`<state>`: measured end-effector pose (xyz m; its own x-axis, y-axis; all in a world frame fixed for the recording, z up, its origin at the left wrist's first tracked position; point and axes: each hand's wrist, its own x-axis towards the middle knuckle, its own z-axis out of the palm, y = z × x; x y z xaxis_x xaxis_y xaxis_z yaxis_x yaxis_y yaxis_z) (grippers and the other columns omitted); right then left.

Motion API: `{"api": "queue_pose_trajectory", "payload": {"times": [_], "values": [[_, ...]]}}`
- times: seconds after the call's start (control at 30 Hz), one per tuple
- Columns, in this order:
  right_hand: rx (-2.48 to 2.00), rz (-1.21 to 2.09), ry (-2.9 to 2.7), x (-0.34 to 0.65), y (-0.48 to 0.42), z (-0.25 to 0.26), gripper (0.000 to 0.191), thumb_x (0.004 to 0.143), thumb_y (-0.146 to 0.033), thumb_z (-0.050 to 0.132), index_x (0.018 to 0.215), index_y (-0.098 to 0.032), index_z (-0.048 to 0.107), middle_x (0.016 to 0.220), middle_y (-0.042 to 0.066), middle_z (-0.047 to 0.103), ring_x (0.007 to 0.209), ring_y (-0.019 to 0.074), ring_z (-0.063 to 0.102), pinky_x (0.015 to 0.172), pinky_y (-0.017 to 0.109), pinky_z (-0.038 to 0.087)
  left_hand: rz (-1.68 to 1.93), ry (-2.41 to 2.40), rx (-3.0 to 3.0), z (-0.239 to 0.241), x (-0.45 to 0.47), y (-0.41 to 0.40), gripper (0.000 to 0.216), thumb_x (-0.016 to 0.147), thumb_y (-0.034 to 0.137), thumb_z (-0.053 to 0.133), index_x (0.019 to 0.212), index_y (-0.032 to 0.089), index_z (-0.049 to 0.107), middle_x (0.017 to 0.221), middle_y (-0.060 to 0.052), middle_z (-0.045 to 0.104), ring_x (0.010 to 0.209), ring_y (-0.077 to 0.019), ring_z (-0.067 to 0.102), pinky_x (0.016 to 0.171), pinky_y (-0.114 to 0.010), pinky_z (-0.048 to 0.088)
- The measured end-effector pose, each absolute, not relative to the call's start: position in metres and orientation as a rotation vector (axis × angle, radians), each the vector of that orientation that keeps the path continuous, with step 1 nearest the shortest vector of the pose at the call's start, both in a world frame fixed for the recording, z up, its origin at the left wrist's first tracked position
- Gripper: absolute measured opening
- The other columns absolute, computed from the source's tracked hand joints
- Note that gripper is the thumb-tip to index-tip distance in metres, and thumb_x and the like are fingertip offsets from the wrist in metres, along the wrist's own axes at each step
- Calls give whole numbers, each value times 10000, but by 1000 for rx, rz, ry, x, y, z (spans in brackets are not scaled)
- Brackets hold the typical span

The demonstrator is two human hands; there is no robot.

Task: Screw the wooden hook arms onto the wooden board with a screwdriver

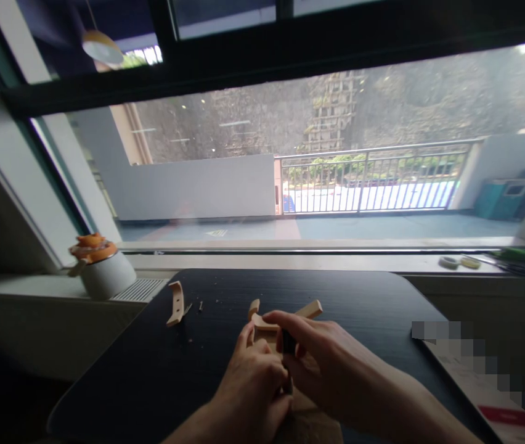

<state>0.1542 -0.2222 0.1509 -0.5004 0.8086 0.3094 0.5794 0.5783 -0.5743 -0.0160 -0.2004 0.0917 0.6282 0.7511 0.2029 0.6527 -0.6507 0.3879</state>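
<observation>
Near the table's front, my left hand is closed with curled fingers around a pale wooden piece with a curved end. My right hand presses close beside it, its fingers closed on a short black object, perhaps a handle; its lower end is hidden between the hands. Other wooden parts stick out past my fingers, a short one and a straight bar; how they join cannot be seen. A brown board lies beneath my hands.
Left on the dark table stands a curved wooden piece with two holes, beside small screws. A partly blurred flat item lies at right. The sill holds a white pot, tape rolls and scissors.
</observation>
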Motion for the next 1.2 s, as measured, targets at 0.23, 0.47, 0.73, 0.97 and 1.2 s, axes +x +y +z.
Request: {"api": "queue_pose_trajectory", "payload": {"times": [0.23, 0.47, 0.73, 0.97, 1.2], "values": [[-1105, 572, -2190, 153, -220, 148, 428, 821, -107, 553, 1218, -266, 578, 804, -13, 689, 665, 139, 616, 626, 236, 413, 484, 1132, 2579, 93, -17, -200, 143, 711, 177, 652, 769, 287, 724, 923, 25, 720, 955, -203, 588, 1116, -555, 92], [-1089, 425, -2221, 155, -220, 140, 426, 841, -88, 516, 1231, -257, 549, 970, 21, 683, 770, 154, 618, 660, 256, 431, 444, 1091, 2622, 89, -18, -198, 101, 717, 184, 648, 734, 260, 713, 806, 30, 718, 927, -196, 590, 1133, -521, 92], [-1072, 484, -2225, 156, -218, 137, 432, 844, -65, 541, 1231, -257, 545, 975, 6, 676, 743, 136, 617, 646, 236, 436, 406, 1145, 2576, 95, -17, -197, 50, 721, 235, 671, 721, 256, 717, 819, 13, 710, 941, -201, 599, 1128, -541, 90], [-1104, 381, -2245, 154, -221, 141, 499, 801, -72, 586, 1253, -281, 546, 946, -1, 694, 742, 153, 625, 645, 244, 428, 454, 1108, 2560, 92, -18, -197, 71, 733, 223, 648, 694, 261, 694, 806, 28, 713, 982, -223, 592, 1118, -574, 72], [-1006, 469, -2226, 154, -223, 147, 479, 825, -51, 560, 1244, -282, 569, 1012, -16, 716, 680, 104, 612, 612, 206, 407, 450, 1108, 2603, 91, -17, -197, 147, 728, 190, 626, 773, 291, 724, 836, 28, 728, 976, -210, 605, 1132, -528, 114]]}}
